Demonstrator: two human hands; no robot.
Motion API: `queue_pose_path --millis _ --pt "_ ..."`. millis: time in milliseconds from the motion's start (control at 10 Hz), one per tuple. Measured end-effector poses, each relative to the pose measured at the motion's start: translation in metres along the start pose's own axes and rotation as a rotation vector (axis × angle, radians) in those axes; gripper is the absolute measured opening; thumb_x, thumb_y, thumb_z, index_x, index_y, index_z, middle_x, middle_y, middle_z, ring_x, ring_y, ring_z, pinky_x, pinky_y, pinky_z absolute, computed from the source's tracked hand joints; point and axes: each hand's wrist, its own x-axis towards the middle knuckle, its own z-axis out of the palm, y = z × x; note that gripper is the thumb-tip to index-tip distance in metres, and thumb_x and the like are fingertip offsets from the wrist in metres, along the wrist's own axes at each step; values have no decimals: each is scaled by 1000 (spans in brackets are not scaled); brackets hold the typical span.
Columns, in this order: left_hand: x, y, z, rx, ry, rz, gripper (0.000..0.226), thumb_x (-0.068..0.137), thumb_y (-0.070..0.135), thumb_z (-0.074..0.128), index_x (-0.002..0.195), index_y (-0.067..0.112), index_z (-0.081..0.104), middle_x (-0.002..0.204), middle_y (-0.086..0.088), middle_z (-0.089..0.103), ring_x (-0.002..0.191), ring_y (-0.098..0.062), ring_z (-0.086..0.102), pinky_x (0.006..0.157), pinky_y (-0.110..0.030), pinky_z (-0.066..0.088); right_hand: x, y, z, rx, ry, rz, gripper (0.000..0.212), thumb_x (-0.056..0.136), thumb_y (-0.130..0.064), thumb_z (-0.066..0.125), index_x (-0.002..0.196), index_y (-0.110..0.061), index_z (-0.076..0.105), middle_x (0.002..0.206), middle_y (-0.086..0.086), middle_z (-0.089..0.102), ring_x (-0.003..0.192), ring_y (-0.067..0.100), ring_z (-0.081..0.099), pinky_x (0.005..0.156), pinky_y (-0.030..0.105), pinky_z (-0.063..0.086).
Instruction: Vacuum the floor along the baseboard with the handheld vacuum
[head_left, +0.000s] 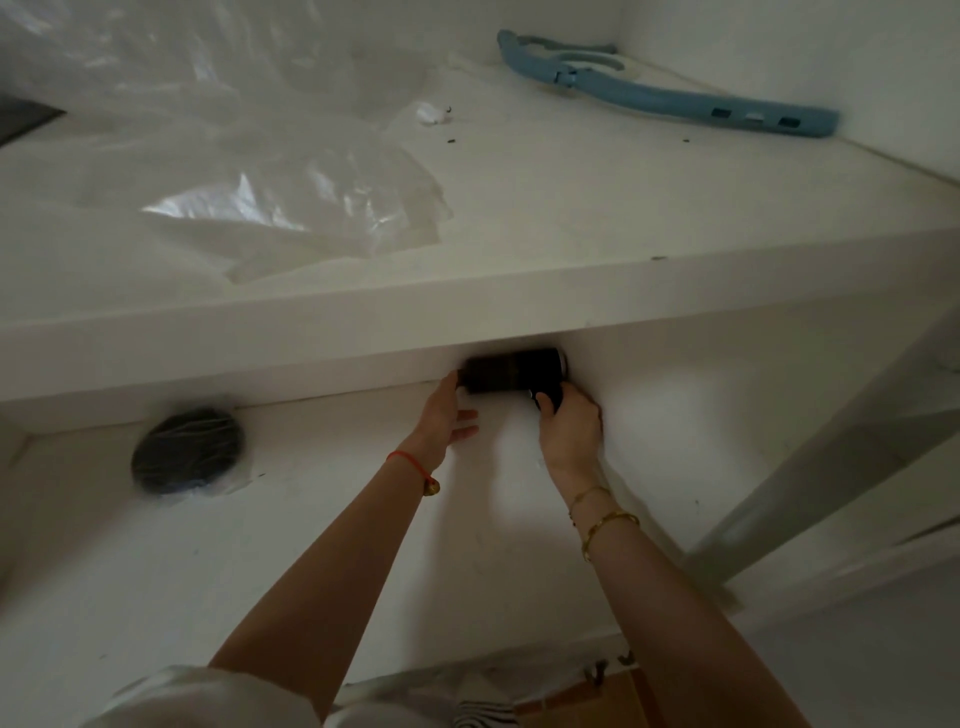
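Two bare hands are reached under a white tabletop (519, 291) toward a dark handheld vacuum (511, 370), which is seen blurred just beneath the tabletop's front edge, above a lower white shelf (311, 519). The right hand (569, 423) is closed around the vacuum's right end, its fingers (544, 402) wrapped on the dark body. The left hand (447, 410) is laid against the vacuum's left end with its fingers spread loosely and not clasped around anything. A red string bracelet (410, 462) is worn on the left wrist and gold bracelets (605, 519) on the right. A dark round object in clear wrap (188, 451) is lying on the shelf, well to the left. On the tabletop, crumpled clear plastic sheeting (234, 156) and a blue plastic tool (670, 93) are seen.
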Motion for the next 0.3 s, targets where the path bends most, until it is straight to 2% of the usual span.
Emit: queue_pose_path --millis 100,200,300 --pt "-2 1 -1 6 -4 -3 49 104 39 38 146 14 40 151 -6 40 111 -30 56 84 -39 54 -3 -4 -6 21 -6 -13 38 98 -26 59 127 -2 60 123 17 67 110 30 64 86 34 52" --pt "1 -2 -5 100 -14 56 48 103 35 41 147 15 40 149 -6 44 118 -27 55 103 -44 46 -6 -6 -13 124 -1 -30 42 99 -27 56 131 -1 57 127 17 64 116 31 61 97 37 50" --pt "-3 -6 -17 263 4 211 55 99 35 51 150 18 37 150 -5 45 131 -23 48 112 -40 39 -9 -11 -26 192 -2 -21 43 100 -27 54 133 2 55 130 19 62 120 32 58 100 35 47"
